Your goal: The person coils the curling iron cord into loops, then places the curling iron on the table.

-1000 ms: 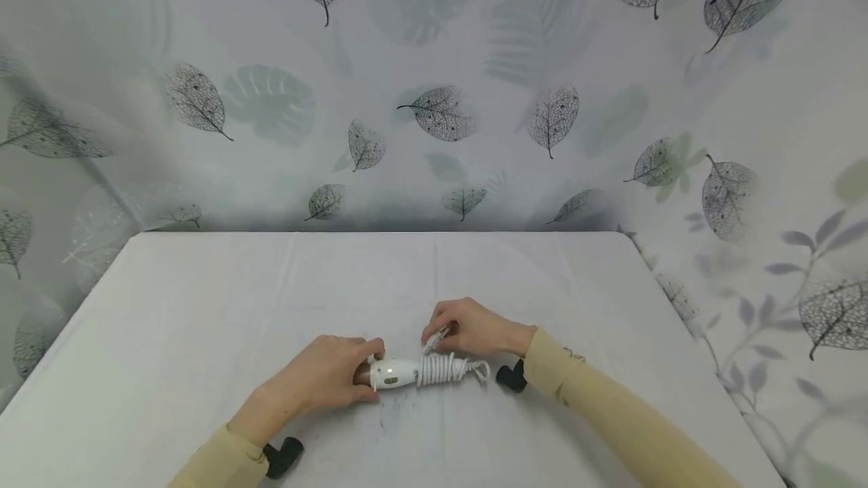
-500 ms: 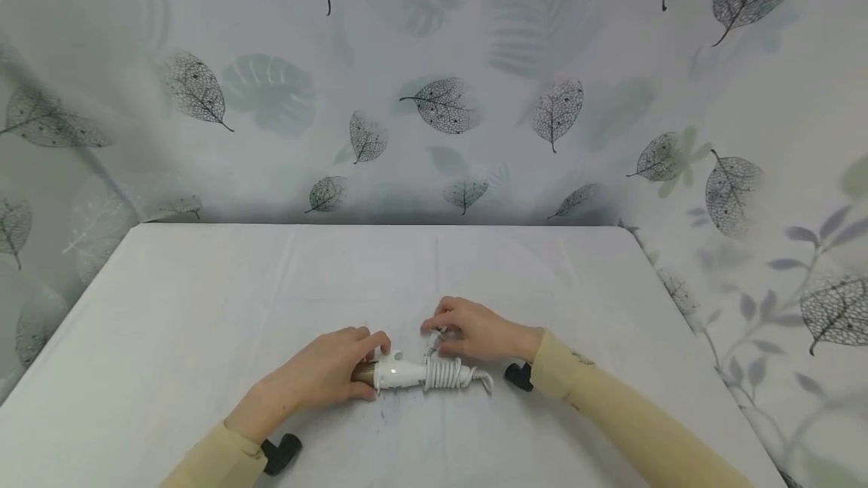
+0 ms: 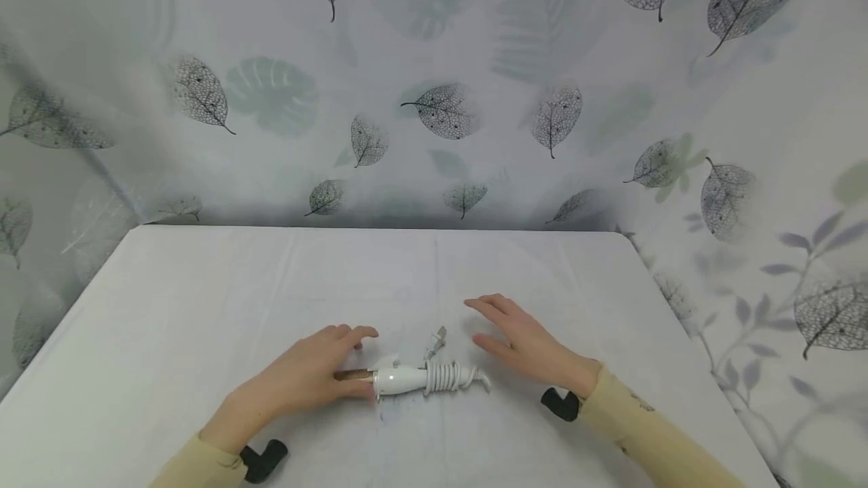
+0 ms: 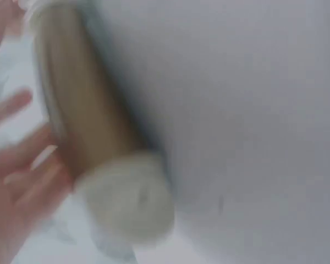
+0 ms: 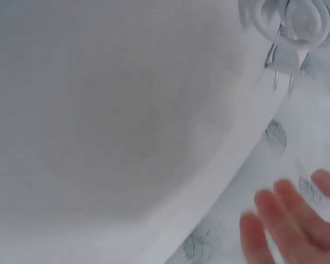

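Observation:
A curling iron [image 3: 400,380] lies across the white table, its white handle to the right and its brown barrel to the left. White cord [image 3: 444,377] is wound round the handle, and the two-prong plug [image 3: 437,339] sticks out on the far side. My left hand [image 3: 305,371] is beside the barrel with loosely spread fingers, partly covering it in the head view. Close up in the left wrist view, the blurred barrel [image 4: 88,88] ends in a pale tip, the fingers alongside it. My right hand [image 3: 529,345], fingers extended, is right of the plug and holds nothing.
The white table [image 3: 353,269] has a straight far edge and rounded far corners. Behind it and at both sides hangs leaf-patterned cloth [image 3: 441,44]. A black wrist mount [image 3: 264,461] shows under the left wrist, another black mount [image 3: 560,404] under the right.
My right hand has let go of the plug and moved away to the right. My left hand has loosened and slid slightly left along the barrel. The curling iron stays nearly in place.

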{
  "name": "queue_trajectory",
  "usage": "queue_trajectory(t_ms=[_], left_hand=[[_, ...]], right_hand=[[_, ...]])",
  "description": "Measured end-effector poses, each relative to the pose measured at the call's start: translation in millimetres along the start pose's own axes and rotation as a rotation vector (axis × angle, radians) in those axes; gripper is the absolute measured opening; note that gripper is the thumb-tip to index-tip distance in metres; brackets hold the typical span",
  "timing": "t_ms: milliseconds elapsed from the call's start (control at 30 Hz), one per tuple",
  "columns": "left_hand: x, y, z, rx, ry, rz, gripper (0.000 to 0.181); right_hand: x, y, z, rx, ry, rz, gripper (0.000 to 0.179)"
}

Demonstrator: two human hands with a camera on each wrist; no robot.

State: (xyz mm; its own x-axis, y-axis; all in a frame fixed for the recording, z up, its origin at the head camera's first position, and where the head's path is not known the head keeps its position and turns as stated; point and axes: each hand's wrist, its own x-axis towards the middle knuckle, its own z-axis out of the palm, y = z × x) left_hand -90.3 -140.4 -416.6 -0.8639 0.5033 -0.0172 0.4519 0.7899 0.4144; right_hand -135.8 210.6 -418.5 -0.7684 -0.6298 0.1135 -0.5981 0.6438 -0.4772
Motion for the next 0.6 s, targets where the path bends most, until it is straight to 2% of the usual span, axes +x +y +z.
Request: queue_trajectory(t_ms=[167, 267, 333, 467, 600], left_hand=[[-18.6, -18.3, -16.8, 0.101, 0.270, -0.133, 0.055], [-32.4, -31.1, -23.6, 0.131, 0.372, -0.196, 0.051], [-42.4, -37.9, -26.3, 0.144, 0.406, -0.232, 0.051], [-58.5, -45.9, -25.2, 0.152, 0.415, -0.269, 0.053], [-66.0, -48.3, -20.0, 0.135, 0.417, -0.285, 0.054]], right_hand=[[-26.9, 10.9, -14.1, -0.146, 0.203, 0.079, 0.049], [-39.5, 16.5, -21.0, -0.202, 0.291, 0.123, 0.049], [-47.1, 18.2, -23.1, -0.208, 0.322, 0.158, 0.051], [-61.2, 17.7, -22.9, -0.199, 0.332, 0.224, 0.055], [-68.4, 15.7, -20.1, -0.186, 0.328, 0.251, 0.057]])
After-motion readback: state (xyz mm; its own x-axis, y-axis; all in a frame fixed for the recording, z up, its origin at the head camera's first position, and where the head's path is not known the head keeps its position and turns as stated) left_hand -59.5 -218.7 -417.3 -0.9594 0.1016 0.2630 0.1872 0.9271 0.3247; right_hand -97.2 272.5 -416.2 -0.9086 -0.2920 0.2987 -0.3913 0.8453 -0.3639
